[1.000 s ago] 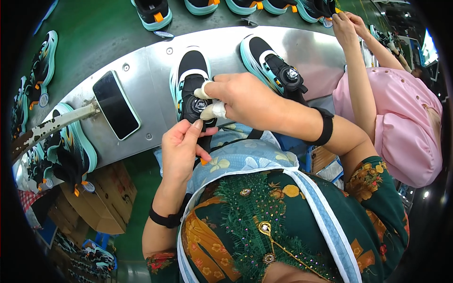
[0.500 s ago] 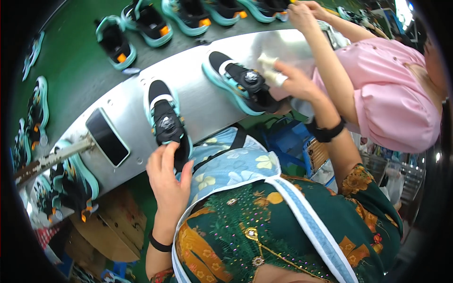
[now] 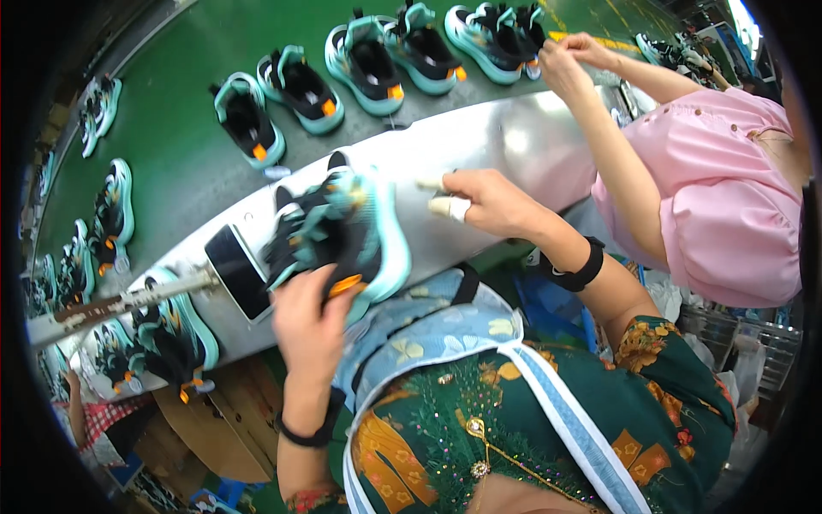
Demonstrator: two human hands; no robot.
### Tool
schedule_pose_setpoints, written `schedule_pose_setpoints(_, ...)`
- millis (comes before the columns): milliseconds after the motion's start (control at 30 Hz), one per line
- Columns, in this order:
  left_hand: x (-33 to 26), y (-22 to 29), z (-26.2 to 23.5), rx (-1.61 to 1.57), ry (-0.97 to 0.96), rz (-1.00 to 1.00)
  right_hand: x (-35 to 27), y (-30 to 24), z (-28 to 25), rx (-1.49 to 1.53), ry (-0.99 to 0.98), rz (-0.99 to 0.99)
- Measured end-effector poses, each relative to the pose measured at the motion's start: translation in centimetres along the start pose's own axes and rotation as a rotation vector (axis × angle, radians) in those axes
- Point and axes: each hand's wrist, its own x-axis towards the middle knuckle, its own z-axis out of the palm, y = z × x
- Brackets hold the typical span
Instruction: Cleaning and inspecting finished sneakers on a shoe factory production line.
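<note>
A pair of black and turquoise sneakers [image 3: 381, 236] with orange heel tabs is side by side above the metal ledge, smeared by motion. My left hand [image 3: 312, 313] is closed on their heel end; its fingertips are partly hidden. To the right of the shoes, my right hand [image 3: 492, 201] hovers over the ledge with nothing in it. Its thumb and forefinger point left, a little apart, with pale covers on some fingers. Just left of the sneakers a dark-screened phone [image 3: 237, 272] lies on the ledge.
The curved metal ledge [image 3: 467, 158] borders a green surface [image 3: 184, 103] carrying several similar sneakers [image 3: 366, 68]. A rusty metal bar [image 3: 120, 304] crosses the ledge at left, near more sneakers [image 3: 175, 334]. On the right, a co-worker's pink sleeve [image 3: 728, 231] and hands [image 3: 569, 64] are close by.
The right-hand sneaker has left its place on the ledge, and the two sneakers are now together at my left hand. My right hand has moved left. The head view has shifted slightly.
</note>
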Motion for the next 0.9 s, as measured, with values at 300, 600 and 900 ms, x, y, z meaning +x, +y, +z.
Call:
schedule_pose_setpoints(300, 17.6, -18.4, -9.5, 0.382, 0.462, -0.149, 15.0, -1.5, 0.4, -0.386, 0.599, -0.403)
schedule_pose_setpoints(600, 19.8, -12.2, -1.1, 0.348, 0.393, 0.087, 23.0, -0.4, 2.6, -0.633, 0.476, -0.439)
schedule_pose_setpoints(900, 25.8, -8.7, 11.0, 0.041, 0.193, 0.373, 20.7, 6.4, -4.6, -0.655, 0.578, -0.208)
